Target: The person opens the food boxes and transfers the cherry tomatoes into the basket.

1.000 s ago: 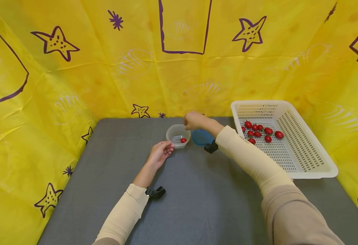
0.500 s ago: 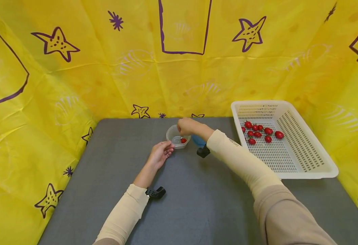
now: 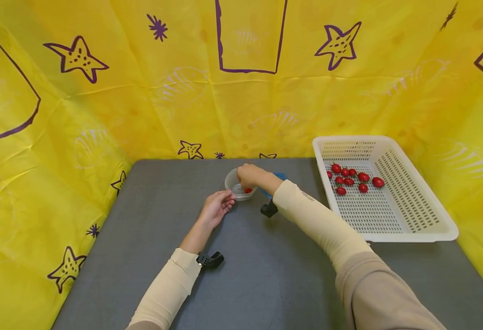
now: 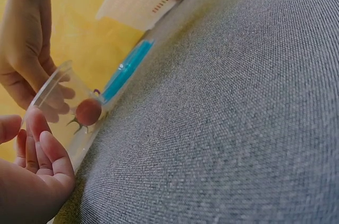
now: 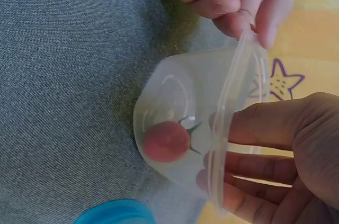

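A small clear plastic container stands on the grey table, with one red cherry tomato, green stem attached, at its bottom. My left hand pinches the container's near left rim between thumb and fingertips. From the right, my right hand reaches over the rim. In the right wrist view, the fingers of the right hand extend into the container, slightly bent and spread, holding nothing. A small gap separates them from the tomato. Right of the container lies a blue lid, partly hidden by the right hand in the head view.
A white perforated basket stands at the right of the grey table, with several cherry tomatoes towards its far left part. Yellow patterned cloth closes off the back and both sides.
My right hand has moved left and down, from above the container's far right rim into it, covering more of the blue lid. My left hand stays on the rim.
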`<action>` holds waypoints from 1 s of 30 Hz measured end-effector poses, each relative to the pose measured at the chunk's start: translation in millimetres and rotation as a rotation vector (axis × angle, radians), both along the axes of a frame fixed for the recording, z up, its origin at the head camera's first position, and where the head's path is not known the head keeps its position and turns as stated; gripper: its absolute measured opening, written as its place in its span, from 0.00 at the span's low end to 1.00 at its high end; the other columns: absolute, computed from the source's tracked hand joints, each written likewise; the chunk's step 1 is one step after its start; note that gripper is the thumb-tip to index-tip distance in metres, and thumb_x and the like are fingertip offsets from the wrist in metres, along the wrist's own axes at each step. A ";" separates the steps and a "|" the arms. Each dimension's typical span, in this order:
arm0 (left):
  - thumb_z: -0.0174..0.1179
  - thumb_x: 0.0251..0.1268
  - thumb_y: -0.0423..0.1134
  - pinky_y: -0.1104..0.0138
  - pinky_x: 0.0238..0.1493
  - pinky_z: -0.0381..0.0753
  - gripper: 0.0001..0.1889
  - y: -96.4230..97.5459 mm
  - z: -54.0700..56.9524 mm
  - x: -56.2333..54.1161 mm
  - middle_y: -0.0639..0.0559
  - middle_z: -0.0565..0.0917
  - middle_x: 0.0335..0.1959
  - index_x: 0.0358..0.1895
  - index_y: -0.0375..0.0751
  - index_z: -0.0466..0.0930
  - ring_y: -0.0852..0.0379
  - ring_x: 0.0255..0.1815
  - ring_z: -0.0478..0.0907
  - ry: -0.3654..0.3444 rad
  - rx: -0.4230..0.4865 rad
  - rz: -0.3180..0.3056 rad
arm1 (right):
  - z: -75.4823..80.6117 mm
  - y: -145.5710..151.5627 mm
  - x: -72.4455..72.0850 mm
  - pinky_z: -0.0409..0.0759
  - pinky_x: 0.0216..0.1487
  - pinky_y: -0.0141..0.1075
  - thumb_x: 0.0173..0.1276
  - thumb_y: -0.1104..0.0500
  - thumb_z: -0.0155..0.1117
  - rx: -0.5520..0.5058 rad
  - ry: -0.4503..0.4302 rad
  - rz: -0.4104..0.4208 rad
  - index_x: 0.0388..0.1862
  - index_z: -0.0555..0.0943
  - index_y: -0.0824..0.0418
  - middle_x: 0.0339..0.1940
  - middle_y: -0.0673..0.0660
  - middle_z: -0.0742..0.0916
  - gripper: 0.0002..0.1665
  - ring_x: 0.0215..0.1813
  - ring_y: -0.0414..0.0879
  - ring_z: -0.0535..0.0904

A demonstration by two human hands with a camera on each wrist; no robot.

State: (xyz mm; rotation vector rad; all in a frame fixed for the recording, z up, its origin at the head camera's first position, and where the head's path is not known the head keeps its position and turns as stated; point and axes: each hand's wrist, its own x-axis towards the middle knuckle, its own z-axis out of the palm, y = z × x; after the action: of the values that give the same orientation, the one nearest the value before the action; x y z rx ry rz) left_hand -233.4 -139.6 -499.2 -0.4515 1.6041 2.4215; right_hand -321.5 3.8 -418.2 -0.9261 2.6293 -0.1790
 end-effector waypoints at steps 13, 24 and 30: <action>0.52 0.73 0.34 0.71 0.34 0.74 0.08 0.4 2.2 1.1 0.57 0.84 0.23 0.32 0.43 0.75 0.63 0.25 0.76 0.006 0.020 -0.018 | -9.9 -7.5 5.3 0.75 0.50 0.41 0.68 0.64 0.58 0.107 0.052 0.043 0.40 0.79 0.63 0.41 0.58 0.84 0.05 0.43 0.51 0.76; 0.52 0.73 0.35 0.72 0.34 0.75 0.06 -0.5 0.3 0.1 0.56 0.84 0.23 0.35 0.42 0.74 0.63 0.26 0.76 -0.014 0.008 -0.017 | -22.6 -8.7 3.8 0.71 0.44 0.38 0.69 0.64 0.57 0.091 0.093 0.101 0.39 0.81 0.65 0.31 0.55 0.81 0.06 0.35 0.47 0.69; 0.53 0.72 0.35 0.72 0.34 0.75 0.05 -1.2 -1.3 -0.1 0.56 0.84 0.24 0.35 0.42 0.75 0.63 0.26 0.76 -0.010 0.006 -0.006 | -25.2 -7.6 2.6 0.71 0.41 0.38 0.67 0.66 0.58 0.052 0.094 0.102 0.37 0.82 0.65 0.33 0.57 0.84 0.06 0.34 0.47 0.69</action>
State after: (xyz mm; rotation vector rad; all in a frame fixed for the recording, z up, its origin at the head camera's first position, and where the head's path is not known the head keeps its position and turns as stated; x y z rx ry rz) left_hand -233.5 -140.8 -500.5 -0.4572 1.5916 2.4149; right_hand -319.0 -3.8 -443.4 -1.0729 2.6499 -0.0429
